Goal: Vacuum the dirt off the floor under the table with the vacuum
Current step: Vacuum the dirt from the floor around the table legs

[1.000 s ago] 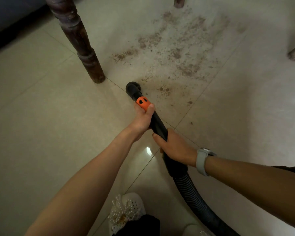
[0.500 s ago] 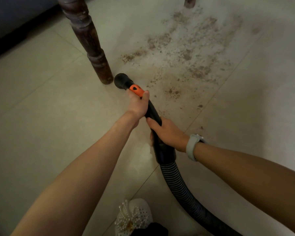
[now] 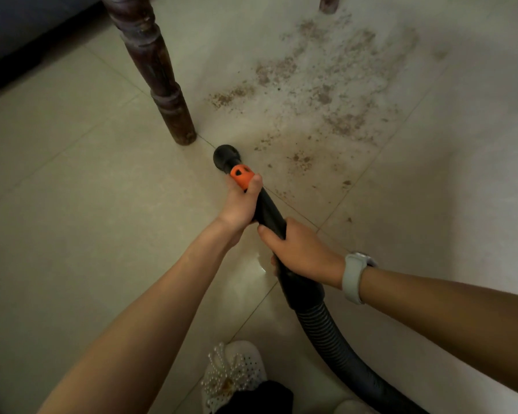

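- The left hand (image 3: 240, 201) has a tight grip on the vacuum pipe (image 3: 268, 210), with its thumb up by the orange collar (image 3: 242, 175). That is close to the tip, so I think this hand aims it.
- The right hand (image 3: 299, 252) wraps its grip around the pipe lower down, just above the ribbed hose (image 3: 335, 342). I think it carries the weight and pushes.
- The round black nozzle (image 3: 226, 158) points down at the tile floor (image 3: 72, 189). It is near the foot of the dark wooden table leg (image 3: 159, 76).
- The brown dirt (image 3: 326, 94) is spread on the floor just past the nozzle, to the right of the leg. Most of it is not sucked up yet.
- The nozzle sits at the near edge of the dirt, so sweeping it forward looks like the next job.
- A white beaded shoe (image 3: 234, 375) stands behind the hose, out of the way.
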Available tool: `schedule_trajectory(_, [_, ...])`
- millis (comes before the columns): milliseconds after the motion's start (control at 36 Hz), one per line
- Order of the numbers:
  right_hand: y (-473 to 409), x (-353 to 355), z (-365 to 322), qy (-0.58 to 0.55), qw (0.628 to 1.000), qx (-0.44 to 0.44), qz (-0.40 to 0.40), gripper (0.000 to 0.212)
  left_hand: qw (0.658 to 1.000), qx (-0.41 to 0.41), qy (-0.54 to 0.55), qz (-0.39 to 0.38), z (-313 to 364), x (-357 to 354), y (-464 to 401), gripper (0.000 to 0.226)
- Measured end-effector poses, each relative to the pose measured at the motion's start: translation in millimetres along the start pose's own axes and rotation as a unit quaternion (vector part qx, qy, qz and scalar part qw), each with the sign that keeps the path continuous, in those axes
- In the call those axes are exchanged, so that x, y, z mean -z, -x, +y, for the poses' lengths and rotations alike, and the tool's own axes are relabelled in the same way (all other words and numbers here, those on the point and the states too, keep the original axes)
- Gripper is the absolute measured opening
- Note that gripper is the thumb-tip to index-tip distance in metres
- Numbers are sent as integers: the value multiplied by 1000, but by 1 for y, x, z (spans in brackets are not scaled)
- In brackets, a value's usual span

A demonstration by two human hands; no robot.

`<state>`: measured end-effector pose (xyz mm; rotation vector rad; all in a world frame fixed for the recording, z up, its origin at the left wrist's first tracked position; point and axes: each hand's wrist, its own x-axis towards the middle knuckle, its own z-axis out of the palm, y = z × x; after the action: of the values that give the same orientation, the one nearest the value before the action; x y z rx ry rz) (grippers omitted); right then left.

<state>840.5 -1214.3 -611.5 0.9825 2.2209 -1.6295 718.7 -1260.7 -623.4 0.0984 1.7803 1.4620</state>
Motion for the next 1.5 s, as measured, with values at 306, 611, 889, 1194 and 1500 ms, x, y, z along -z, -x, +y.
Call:
schedule_trajectory(306, [64, 17, 46, 10, 999, -35, -27, 30, 997, 50, -11, -60, -33, -32, 51, 50])
schedule_trajectory(611, [78, 22, 52, -18, 999, -35, -16, 32, 990, 121, -53, -37, -31, -39, 45, 29])
schedule_trajectory(889, [70, 24, 42, -76, 994, -68, 22, 29, 987, 90, -116, -63, -33, -46, 49, 28])
schedule_trajectory(1194, [108, 26, 77, -40, 989, -113, 86, 31, 973, 83, -157, -147, -56, -78, 80, 30])
schedule_trajectory(1500, [79, 48, 70, -49, 995, -77, 31, 39, 980, 67, -157, -99, -45, -79, 56, 33])
